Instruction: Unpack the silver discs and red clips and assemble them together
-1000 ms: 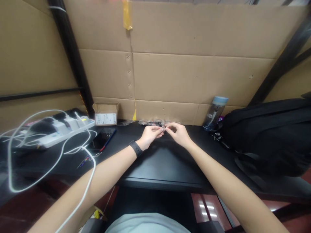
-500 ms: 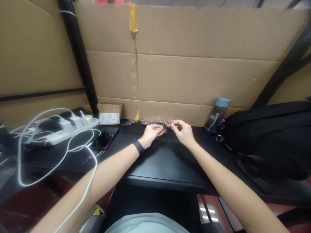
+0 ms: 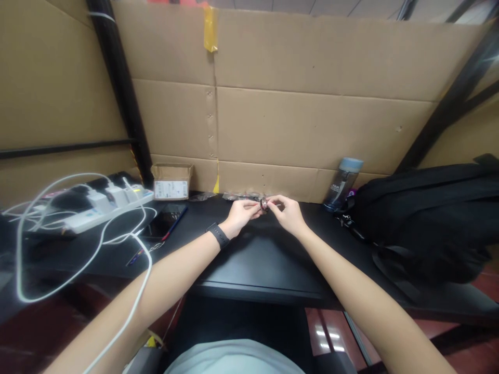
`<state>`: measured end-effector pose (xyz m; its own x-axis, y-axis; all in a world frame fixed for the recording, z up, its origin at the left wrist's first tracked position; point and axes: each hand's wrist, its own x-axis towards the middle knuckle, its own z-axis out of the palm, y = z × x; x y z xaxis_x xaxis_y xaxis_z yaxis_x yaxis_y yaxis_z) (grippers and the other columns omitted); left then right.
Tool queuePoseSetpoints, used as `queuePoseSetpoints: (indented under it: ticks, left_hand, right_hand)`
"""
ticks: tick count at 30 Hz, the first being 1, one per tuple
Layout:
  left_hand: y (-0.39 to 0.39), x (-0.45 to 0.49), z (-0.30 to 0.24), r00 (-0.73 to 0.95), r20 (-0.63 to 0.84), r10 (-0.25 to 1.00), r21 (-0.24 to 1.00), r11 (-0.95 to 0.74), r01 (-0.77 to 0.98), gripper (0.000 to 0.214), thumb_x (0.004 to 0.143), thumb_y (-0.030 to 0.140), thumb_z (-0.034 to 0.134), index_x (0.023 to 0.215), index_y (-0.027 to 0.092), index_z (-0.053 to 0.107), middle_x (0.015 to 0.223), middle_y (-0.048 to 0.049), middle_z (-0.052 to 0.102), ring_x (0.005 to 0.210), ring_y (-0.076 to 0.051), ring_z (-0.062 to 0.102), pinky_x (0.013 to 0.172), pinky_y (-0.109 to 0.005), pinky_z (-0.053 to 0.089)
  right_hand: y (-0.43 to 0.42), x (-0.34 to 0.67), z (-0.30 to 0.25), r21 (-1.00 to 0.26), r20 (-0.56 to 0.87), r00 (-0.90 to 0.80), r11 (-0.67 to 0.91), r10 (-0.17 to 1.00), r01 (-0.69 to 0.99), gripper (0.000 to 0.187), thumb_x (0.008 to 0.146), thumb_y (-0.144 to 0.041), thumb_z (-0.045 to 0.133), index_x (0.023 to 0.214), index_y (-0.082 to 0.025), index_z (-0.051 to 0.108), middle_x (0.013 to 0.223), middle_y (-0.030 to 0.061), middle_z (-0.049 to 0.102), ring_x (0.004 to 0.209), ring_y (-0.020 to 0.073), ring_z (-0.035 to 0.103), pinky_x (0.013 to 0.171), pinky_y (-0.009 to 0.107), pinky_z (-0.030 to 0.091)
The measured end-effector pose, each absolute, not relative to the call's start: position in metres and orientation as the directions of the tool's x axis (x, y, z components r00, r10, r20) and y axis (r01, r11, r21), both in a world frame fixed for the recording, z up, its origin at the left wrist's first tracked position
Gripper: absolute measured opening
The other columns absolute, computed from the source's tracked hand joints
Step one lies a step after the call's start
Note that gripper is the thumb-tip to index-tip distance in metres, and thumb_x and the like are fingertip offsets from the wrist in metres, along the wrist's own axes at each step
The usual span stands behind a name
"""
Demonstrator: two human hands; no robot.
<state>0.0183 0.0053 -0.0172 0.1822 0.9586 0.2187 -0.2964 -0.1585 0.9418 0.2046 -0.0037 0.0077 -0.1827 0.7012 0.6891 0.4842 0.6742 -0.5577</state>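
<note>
Above the back of the black desk, my left hand (image 3: 242, 217) pinches a small dark, shiny round piece (image 3: 263, 204) between thumb and fingertips. My right hand (image 3: 287, 213) meets it from the other side, fingertips closed on a small part that touches or sits against the round piece. A thin light bit sticks out by the right fingers. The exact kind of both parts is too small to make out. Clear plastic bags (image 3: 237, 197) lie just behind the hands, against the cardboard wall. A black watch strap circles my left wrist.
To the left are a white power strip (image 3: 83, 219) with looping white cables, a phone (image 3: 164, 221) and an open small cardboard box (image 3: 171, 182). One white cable crosses my left forearm. On the right stand a water bottle (image 3: 342, 184) and a black backpack (image 3: 429, 223).
The small parts, slightly apart before, are now together between my fingertips. My right hand has come closer to my left. The view has shifted a little to the right.
</note>
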Motion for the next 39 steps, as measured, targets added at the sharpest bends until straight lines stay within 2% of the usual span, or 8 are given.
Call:
queuePoseSetpoints:
  ticks: [5, 9, 13, 22, 26, 34, 36, 39]
  left_hand:
    - [0.009, 0.018, -0.018, 0.081, 0.234, 0.969, 0.93, -0.199, -0.31, 0.03, 0.077, 0.032, 0.086, 0.094, 0.01, 0.076, 0.092, -0.0134, 0.078, 0.08, -0.017, 0.073, 0.089, -0.037, 0.058]
    - [0.005, 0.019, -0.018, 0.171, 0.235, 0.957, 0.937, -0.177, -0.302, 0.036, 0.072, 0.034, 0.09, 0.093, 0.008, 0.077, 0.092, -0.0137, 0.077, 0.079, -0.017, 0.073, 0.086, -0.035, 0.058]
    - [0.003, 0.02, -0.018, 0.184, 0.217, 0.959, 0.941, -0.155, -0.301, 0.04, 0.067, 0.035, 0.092, 0.092, 0.007, 0.077, 0.092, -0.0138, 0.077, 0.079, -0.016, 0.072, 0.085, -0.032, 0.058]
    - [0.007, 0.018, -0.018, 0.161, 0.195, 0.967, 0.941, -0.138, -0.309, 0.037, 0.069, 0.034, 0.091, 0.091, 0.008, 0.077, 0.092, -0.0124, 0.077, 0.08, -0.016, 0.072, 0.083, -0.03, 0.058]
    - [0.007, 0.017, -0.018, 0.174, 0.177, 0.969, 0.952, -0.123, -0.279, 0.032, 0.071, 0.031, 0.09, 0.091, 0.008, 0.078, 0.092, -0.013, 0.077, 0.081, -0.016, 0.072, 0.085, -0.031, 0.058]
    - [0.007, 0.013, -0.017, 0.229, 0.16, 0.96, 0.963, -0.101, -0.248, 0.037, 0.068, 0.032, 0.091, 0.092, 0.007, 0.078, 0.089, -0.0127, 0.077, 0.08, -0.016, 0.071, 0.085, -0.031, 0.057]
    - [0.008, 0.012, -0.019, 0.242, 0.156, 0.958, 0.967, -0.099, -0.234, 0.037, 0.068, 0.033, 0.091, 0.092, 0.007, 0.078, 0.087, -0.0121, 0.076, 0.079, -0.016, 0.071, 0.085, -0.031, 0.057]
    - [0.011, 0.013, -0.022, 0.259, 0.159, 0.953, 0.975, -0.111, -0.19, 0.037, 0.072, 0.035, 0.088, 0.093, 0.008, 0.076, 0.088, -0.0126, 0.076, 0.078, -0.016, 0.072, 0.085, -0.032, 0.056]
  right_hand:
    - [-0.006, 0.207, 0.012, -0.543, 0.738, -0.126, 0.695, 0.663, 0.472, 0.02, 0.093, -0.035, 0.062, 0.09, -0.019, 0.072, 0.104, 0.0097, 0.079, 0.09, 0.0222, 0.074, 0.081, 0.033, 0.059]
    - [-0.005, 0.204, 0.007, -0.558, 0.699, -0.19, 0.692, 0.69, 0.459, 0.019, 0.092, -0.035, 0.064, 0.092, -0.018, 0.073, 0.102, 0.0095, 0.079, 0.088, 0.0218, 0.075, 0.079, 0.032, 0.059]
    - [-0.001, 0.202, 0.001, -0.56, 0.685, -0.216, 0.693, 0.696, 0.455, 0.019, 0.089, -0.035, 0.066, 0.091, -0.018, 0.074, 0.099, 0.0101, 0.079, 0.084, 0.0222, 0.075, 0.076, 0.033, 0.059]
    - [-0.004, 0.203, 0.003, -0.608, 0.655, -0.292, 0.716, 0.697, 0.344, 0.021, 0.084, -0.038, 0.074, 0.091, -0.019, 0.072, 0.107, 0.0106, 0.077, 0.087, 0.0229, 0.076, 0.077, 0.035, 0.062]
    - [-0.002, 0.206, 0.002, -0.607, 0.627, -0.331, 0.708, 0.705, 0.361, 0.025, 0.075, -0.038, 0.082, 0.088, -0.019, 0.071, 0.112, 0.0108, 0.076, 0.093, 0.0243, 0.075, 0.079, 0.036, 0.063]
    - [0.002, 0.209, -0.001, -0.607, 0.593, -0.365, 0.696, 0.718, 0.383, 0.029, 0.073, -0.035, 0.085, 0.09, -0.02, 0.068, 0.105, 0.0092, 0.077, 0.089, 0.0231, 0.075, 0.079, 0.036, 0.062]
    - [0.001, 0.209, 0.0, -0.625, 0.575, -0.364, 0.681, 0.732, 0.381, 0.031, 0.073, -0.034, 0.085, 0.095, -0.02, 0.067, 0.103, 0.0083, 0.077, 0.089, 0.0231, 0.076, 0.076, 0.034, 0.062]
    - [-0.001, 0.209, 0.0, -0.652, 0.554, -0.374, 0.667, 0.744, 0.361, 0.047, 0.072, -0.031, 0.085, 0.112, -0.022, 0.064, 0.109, 0.0078, 0.074, 0.086, 0.0212, 0.076, 0.073, 0.032, 0.062]
